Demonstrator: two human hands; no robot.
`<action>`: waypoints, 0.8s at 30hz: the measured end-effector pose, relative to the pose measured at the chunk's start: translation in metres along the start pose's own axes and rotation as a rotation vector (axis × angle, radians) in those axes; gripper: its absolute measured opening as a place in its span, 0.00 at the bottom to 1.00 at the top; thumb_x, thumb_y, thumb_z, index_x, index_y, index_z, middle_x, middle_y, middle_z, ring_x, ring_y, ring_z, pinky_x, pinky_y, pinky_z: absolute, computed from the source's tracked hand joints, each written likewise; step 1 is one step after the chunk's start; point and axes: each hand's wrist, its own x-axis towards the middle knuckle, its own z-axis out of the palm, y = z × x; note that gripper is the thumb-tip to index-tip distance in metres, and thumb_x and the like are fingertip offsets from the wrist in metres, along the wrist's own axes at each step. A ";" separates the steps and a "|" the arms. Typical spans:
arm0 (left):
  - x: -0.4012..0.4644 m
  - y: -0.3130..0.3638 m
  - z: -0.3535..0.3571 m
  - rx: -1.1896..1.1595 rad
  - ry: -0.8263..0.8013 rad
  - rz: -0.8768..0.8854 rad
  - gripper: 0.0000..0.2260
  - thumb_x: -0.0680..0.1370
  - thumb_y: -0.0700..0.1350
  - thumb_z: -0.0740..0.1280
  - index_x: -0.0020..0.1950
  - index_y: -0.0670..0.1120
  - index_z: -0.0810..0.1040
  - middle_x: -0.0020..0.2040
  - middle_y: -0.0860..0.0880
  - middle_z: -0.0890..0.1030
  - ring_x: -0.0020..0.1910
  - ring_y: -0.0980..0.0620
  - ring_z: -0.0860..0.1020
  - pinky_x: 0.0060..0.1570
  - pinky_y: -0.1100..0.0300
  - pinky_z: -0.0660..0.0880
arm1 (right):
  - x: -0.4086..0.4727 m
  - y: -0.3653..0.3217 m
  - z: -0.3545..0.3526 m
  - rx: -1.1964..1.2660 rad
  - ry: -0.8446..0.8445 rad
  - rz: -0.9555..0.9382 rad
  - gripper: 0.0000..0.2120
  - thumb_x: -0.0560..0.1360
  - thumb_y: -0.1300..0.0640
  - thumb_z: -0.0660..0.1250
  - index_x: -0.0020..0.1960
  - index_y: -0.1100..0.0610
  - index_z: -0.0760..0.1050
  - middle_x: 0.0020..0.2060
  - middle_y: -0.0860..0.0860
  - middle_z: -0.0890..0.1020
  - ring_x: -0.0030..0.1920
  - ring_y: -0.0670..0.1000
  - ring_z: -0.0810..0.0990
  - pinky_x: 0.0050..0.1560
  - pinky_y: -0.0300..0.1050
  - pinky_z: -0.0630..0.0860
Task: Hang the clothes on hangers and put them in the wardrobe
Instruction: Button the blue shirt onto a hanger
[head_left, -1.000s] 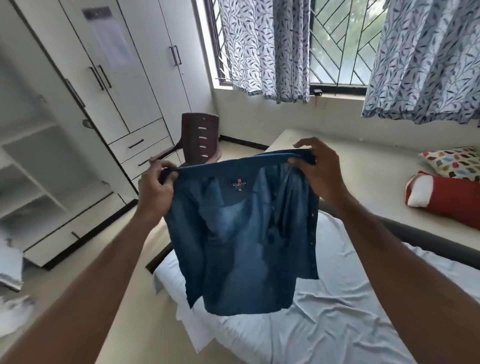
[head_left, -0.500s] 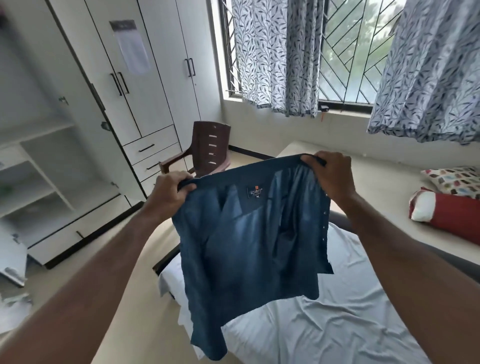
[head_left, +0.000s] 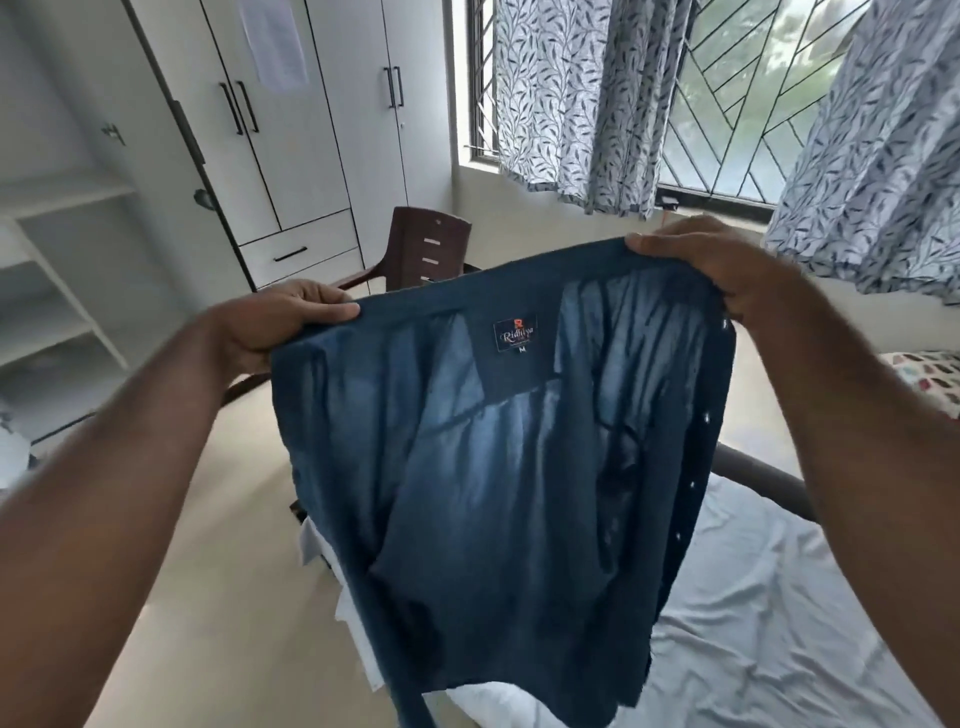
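— Well, what is shown in the head view, and how are the hands occupied?

— A dark blue shirt (head_left: 498, 467) is held up in the air in front of the camera, above the near corner of a bed (head_left: 769, 623) covered by a white sheet. Its top edge is gripped at the left end by the left hand (head_left: 280, 325), thumb laid over the cloth, and at the right end by the right hand (head_left: 711, 270), fingers curled round the fabric. Both hands are closed on the shirt. A label marked "M" (head_left: 515, 336) is seen just below the top edge, and a row of white buttons runs down the right side.

— What is hidden or cut off?

— The fingers behind the cloth are concealed. The shirt's lower hem is cut off by the bottom of the frame, and the sleeves cannot be told apart among the folds. A brown chair (head_left: 426, 254) is largely covered by the shirt. The white wardrobe (head_left: 291, 130) stands well apart at the left; one section is open, with shelves shown, but its outer part is cropped. Patterned curtains (head_left: 571, 93) are hung over a barred window. A patterned pillow (head_left: 930, 374) is barely seen at the right edge.
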 end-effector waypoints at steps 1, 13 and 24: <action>0.017 -0.009 -0.002 0.004 0.049 -0.035 0.06 0.78 0.43 0.70 0.47 0.41 0.82 0.42 0.44 0.83 0.35 0.52 0.81 0.35 0.60 0.80 | 0.020 0.012 0.005 -0.054 -0.006 0.051 0.10 0.74 0.55 0.76 0.34 0.56 0.82 0.25 0.48 0.82 0.23 0.45 0.79 0.26 0.37 0.77; 0.237 -0.318 0.047 0.216 0.685 -0.420 0.07 0.78 0.40 0.71 0.44 0.35 0.80 0.38 0.45 0.79 0.36 0.50 0.76 0.30 0.63 0.74 | 0.201 0.369 0.135 -0.535 0.045 0.321 0.19 0.77 0.48 0.73 0.39 0.65 0.82 0.36 0.60 0.84 0.37 0.60 0.83 0.40 0.53 0.80; 0.422 -0.462 -0.028 0.209 1.007 -0.195 0.08 0.79 0.44 0.69 0.50 0.40 0.84 0.45 0.43 0.84 0.44 0.45 0.81 0.44 0.56 0.77 | 0.356 0.538 0.257 -0.406 0.408 0.160 0.25 0.81 0.51 0.67 0.28 0.53 0.62 0.25 0.48 0.67 0.29 0.49 0.65 0.39 0.46 0.61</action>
